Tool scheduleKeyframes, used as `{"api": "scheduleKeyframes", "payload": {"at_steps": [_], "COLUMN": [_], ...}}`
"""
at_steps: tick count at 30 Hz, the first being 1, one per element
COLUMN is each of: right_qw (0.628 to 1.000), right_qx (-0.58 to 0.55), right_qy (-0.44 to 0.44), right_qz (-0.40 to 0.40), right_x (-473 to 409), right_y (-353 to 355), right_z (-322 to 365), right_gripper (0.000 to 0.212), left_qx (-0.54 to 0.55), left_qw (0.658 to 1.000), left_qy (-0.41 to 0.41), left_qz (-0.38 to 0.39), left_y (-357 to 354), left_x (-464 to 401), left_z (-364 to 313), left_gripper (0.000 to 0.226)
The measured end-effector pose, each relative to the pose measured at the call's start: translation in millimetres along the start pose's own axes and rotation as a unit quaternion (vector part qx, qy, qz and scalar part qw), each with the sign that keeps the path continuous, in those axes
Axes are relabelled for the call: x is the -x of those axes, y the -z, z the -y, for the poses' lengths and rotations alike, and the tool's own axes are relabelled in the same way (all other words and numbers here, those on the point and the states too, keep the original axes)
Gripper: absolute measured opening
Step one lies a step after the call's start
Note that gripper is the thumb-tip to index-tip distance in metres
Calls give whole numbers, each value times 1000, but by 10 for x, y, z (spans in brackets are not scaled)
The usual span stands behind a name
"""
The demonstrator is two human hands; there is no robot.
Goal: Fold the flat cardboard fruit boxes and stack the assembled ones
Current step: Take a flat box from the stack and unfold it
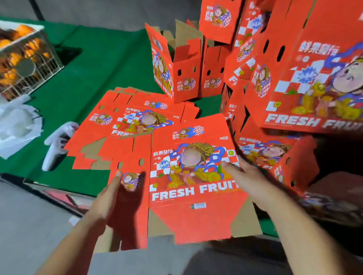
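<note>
A flat red "FRESH FRUIT" cardboard box lies tilted over the near edge of the green table. My left hand rests with straight fingers against its left side panel. My right hand reaches across its right edge, fingers lying on the printed face and thumb behind the edge. More flat boxes lie fanned out behind it. Assembled red boxes stand stacked at the right and back, one open-topped box in the middle.
A wire basket of oranges stands at the left. White plastic bags lie beside it on the green cloth. Grey floor runs along the near side. A dark patterned cloth lies at the right under the stack.
</note>
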State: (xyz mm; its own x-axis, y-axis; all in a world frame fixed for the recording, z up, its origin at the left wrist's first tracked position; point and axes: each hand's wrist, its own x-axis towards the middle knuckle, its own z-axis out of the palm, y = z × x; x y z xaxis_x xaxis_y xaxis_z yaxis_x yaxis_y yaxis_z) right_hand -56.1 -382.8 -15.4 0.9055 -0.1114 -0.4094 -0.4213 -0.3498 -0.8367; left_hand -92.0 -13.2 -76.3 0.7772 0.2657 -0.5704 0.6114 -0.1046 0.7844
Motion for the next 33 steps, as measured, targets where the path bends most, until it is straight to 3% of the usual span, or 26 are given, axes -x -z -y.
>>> {"api": "scheduleKeyframes", "payload": {"at_steps": [3, 5, 7, 10, 13, 15, 19, 21, 23, 29, 33], "right_qw": [999, 999, 998, 995, 995, 995, 994, 993, 992, 987, 985], "right_qx": [25, 19, 22, 72, 59, 43, -10, -47, -76, -133, -161], "right_qy": [38, 50, 52, 41, 29, 42, 49, 43, 32, 39, 26], "right_qz": [4, -6, -25, -56, -68, -79, -94, -95, -98, -85, -59], "right_x": [27, 23, 51, 55, 93, 121, 193, 225, 243, 220, 204], "right_y": [8, 28, 34, 14, -4, -11, -146, -218, -264, -270, -161], "right_z": [73, 106, 153, 147, 141, 119, 83, 36, 8, 95, 115], "right_gripper": [70, 50, 35, 53, 19, 12, 21, 21, 20, 24, 21], "left_qx": [30, 16, -1, -18, -2, -26, -55, -53, -46, 23, 59], "left_qw": [999, 998, 996, 994, 994, 992, 989, 989, 989, 996, 996], "left_qy": [-2, -35, -75, -103, -107, -113, -115, -121, -128, -89, -63], "left_qz": [-29, -43, -40, -41, -38, -44, -70, -72, -54, 15, -21], "left_y": [26, 58, 86, 176, 317, 383, 391, 365, 330, 232, 314], "left_x": [60, 31, 7, -36, -110, -168, -235, -217, -200, -242, -352], "left_z": [-157, -271, -343, -445, -471, -471, -523, -556, -563, -426, -393], "left_gripper": [70, 58, 62, 72, 61, 48, 71, 72, 72, 106, 111]}}
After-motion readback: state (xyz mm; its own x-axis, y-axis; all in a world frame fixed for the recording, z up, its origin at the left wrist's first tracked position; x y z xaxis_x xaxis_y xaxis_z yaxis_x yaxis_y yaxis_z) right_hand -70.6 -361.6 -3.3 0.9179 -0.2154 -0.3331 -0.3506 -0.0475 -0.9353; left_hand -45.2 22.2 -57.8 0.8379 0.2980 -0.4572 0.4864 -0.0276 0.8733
